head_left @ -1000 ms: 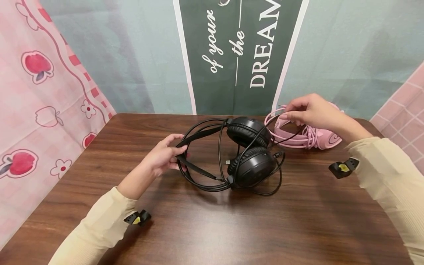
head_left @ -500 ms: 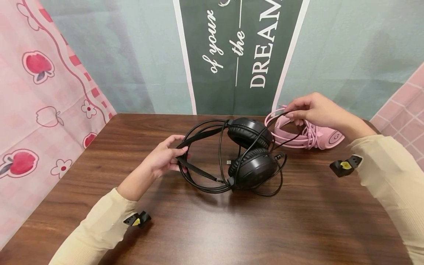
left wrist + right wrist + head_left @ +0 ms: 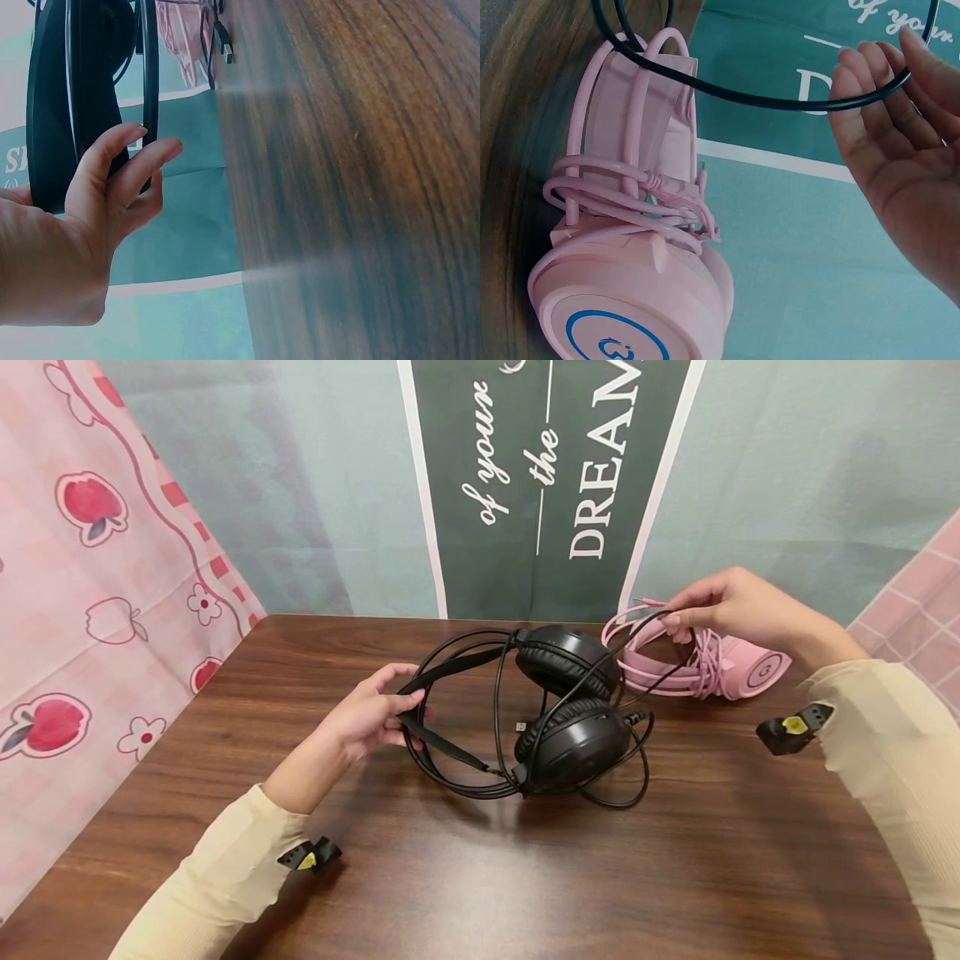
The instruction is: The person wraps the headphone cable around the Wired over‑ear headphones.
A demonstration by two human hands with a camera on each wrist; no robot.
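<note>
Black over-ear headphones (image 3: 573, 747) lie on their side in the middle of the table, ear cups to the right. My left hand (image 3: 371, 710) grips the headband (image 3: 56, 112) at its top, with the thumb and fingers round the strap and frame. A thin black cable (image 3: 757, 101) runs in loops over the ear cups. My right hand (image 3: 738, 610) pinches this cable and holds a loop of it up at the back right. Between the ear cups and the headband a USB plug (image 3: 521, 727) shows on the table.
Pink headphones (image 3: 738, 672) with their cable wound round them lie at the back right, just below my right hand. Behind the wooden table (image 3: 480, 877) hangs a green cloth with white lettering (image 3: 540, 485). A pink curtain (image 3: 90, 610) hangs at the left.
My right hand has moved a little to the right, drawing the black cable along with it. The pink headphones have turned slightly. My left hand stays on the headband.
</note>
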